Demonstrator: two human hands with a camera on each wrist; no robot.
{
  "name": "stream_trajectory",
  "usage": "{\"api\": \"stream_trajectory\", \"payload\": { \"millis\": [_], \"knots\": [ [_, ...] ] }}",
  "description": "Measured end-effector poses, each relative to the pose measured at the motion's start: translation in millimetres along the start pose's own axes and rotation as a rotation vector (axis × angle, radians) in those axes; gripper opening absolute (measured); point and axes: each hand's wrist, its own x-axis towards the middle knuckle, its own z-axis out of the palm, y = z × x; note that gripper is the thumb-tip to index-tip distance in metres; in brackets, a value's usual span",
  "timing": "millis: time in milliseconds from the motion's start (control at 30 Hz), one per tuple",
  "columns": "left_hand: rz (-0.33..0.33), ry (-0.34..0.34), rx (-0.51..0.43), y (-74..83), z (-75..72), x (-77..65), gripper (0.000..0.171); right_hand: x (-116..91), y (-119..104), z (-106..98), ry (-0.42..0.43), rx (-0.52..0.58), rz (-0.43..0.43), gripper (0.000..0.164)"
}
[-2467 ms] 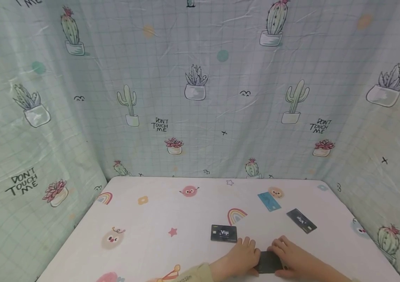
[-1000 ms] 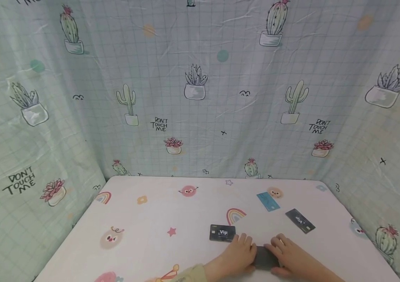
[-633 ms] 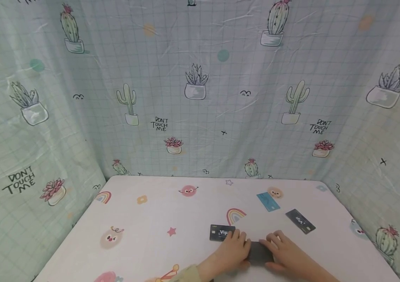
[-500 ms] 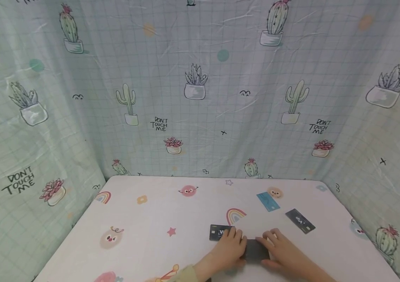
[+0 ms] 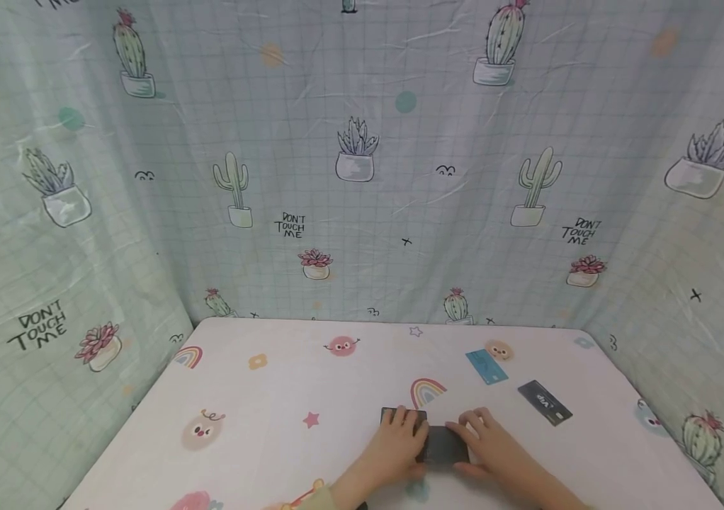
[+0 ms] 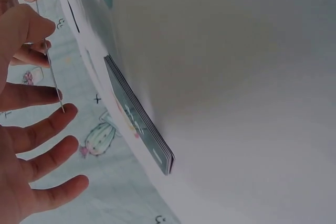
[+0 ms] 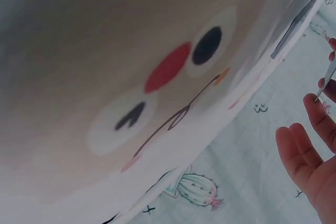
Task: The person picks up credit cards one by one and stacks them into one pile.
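Between both hands, low over the table, is a dark grey card (image 5: 446, 448), seen edge-on as a thin line in the left wrist view. My left hand (image 5: 394, 446) pinches its left side with thumb and fingertips, the other fingers spread. On the opposite side my right hand (image 5: 494, 452) holds the card between thumb and fingers. Beneath the left fingers, a black card stack (image 5: 385, 418) is mostly covered in the head view; the left wrist view shows this stack (image 6: 137, 116) lying flat with several layered edges, apart from the hand.
On the right side of the white patterned table (image 5: 273, 397) lie a black Vip card (image 5: 545, 402) and, farther back, a blue card (image 5: 487, 366). Cactus-print cloth (image 5: 362, 212) rises behind the table and at both sides.
Both hands have moved left and slightly away with the dark grey card between them. The left fingers now cover much of the black stack, which showed fully before. The other cards stay put.
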Motion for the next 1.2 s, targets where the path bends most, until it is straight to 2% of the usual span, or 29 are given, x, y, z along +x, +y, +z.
{"api": "stream_trajectory", "payload": {
  "millis": [167, 367, 500, 700, 900, 1100, 1200],
  "knots": [
    [-0.007, 0.082, 0.044, -6.4, -0.8, -5.8, 0.057, 5.3, -3.1, -0.2, 0.03, 0.013, 0.029, 0.056],
    [-0.036, 0.146, 0.042, -14.7, 0.7, -13.0, 0.054, 14.3, -5.5, 0.6, 0.054, 0.053, 0.03, 0.057],
    [-0.066, 0.166, 0.042, -22.0, 2.7, -16.8, 0.052, 20.4, -6.0, 3.2, 0.101, 0.107, 0.014, 0.057],
    [-0.131, 0.152, -0.027, -34.8, 4.4, -21.1, 0.051, 29.5, -9.9, 6.2, 0.163, 0.245, 0.005, 0.057],
    [-0.148, 0.149, -0.082, -46.2, 8.8, -23.4, 0.054, 37.1, -13.9, 8.5, 0.117, 0.286, 0.063, 0.056],
    [-0.167, 0.135, -0.165, -53.0, 14.0, -23.6, 0.052, 44.1, -17.3, 10.9, 0.01, 0.344, 0.145, 0.053],
    [-0.163, 0.13, -0.183, -55.0, 15.9, -23.3, 0.052, 47.4, -18.4, 11.4, -0.035, 0.325, 0.168, 0.052]
  ]
}}
